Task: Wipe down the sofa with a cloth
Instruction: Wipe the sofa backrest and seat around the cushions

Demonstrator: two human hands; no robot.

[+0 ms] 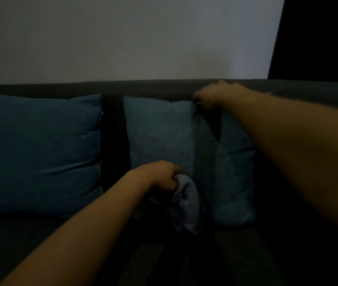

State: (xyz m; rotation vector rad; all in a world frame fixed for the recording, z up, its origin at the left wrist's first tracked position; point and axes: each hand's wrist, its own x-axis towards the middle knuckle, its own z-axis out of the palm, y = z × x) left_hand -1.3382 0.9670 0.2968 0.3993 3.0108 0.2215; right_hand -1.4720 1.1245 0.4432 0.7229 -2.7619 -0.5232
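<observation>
- Setting: home living room, dimly lit.
- Evidence 1: dark upholstered sofa point(153, 87) fills the lower view; its straight backrest top runs the full width.
- Evidence 2: 2 blue throw cushions lean against the backrest, left cushion point(40, 153) and right cushion point(164, 131), a dark gap between them.
- Evidence 3: plain pale wall point(122, 38) just behind the sofa.
- Evidence 4: dark vertical area point(318, 38) at upper right; nature unclear.

Left hand point(162, 176) is held low, fingers curled tight in a grip; right hand point(215, 96) is stretched higher and farther out, fingers pinched closed.
</observation>
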